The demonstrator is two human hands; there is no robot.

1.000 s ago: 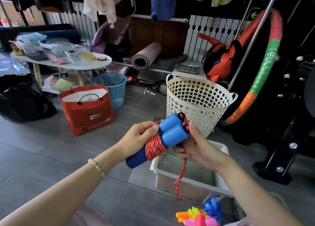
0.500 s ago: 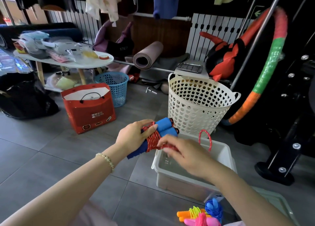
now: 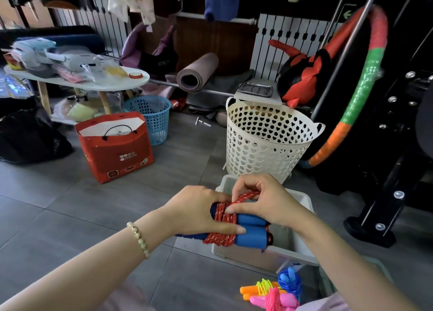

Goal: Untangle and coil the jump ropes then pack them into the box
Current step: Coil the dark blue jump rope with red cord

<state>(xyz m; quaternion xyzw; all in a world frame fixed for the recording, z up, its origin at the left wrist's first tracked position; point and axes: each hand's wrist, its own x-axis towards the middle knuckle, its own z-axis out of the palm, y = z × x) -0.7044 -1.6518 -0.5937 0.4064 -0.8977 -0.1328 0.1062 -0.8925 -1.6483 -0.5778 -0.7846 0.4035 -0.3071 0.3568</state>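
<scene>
A cream laundry basket (image 3: 269, 144) with heart-shaped holes stands on the grey tiled floor (image 3: 70, 217), and a red, green and orange hoop (image 3: 362, 83) leans just to its right. Further left sits a red paper gift bag (image 3: 117, 153), with a small blue basket (image 3: 153, 118) behind it. A white oval table (image 3: 112, 85) carries packets (image 3: 70, 67) and a roll of red tape (image 3: 136, 75). A rolled mat (image 3: 201, 71) lies beyond.

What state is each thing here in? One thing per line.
Red rope: wound round the blue handles, last loop loose.
Blue handles: side by side, bound by rope.
Left hand: grips the roped handles.
Right hand: fingers pinch the loose loop.
White box: open, beneath the handles.
Other jump ropes: coiled, outside the box.
Yoga mat: rolled.
</scene>
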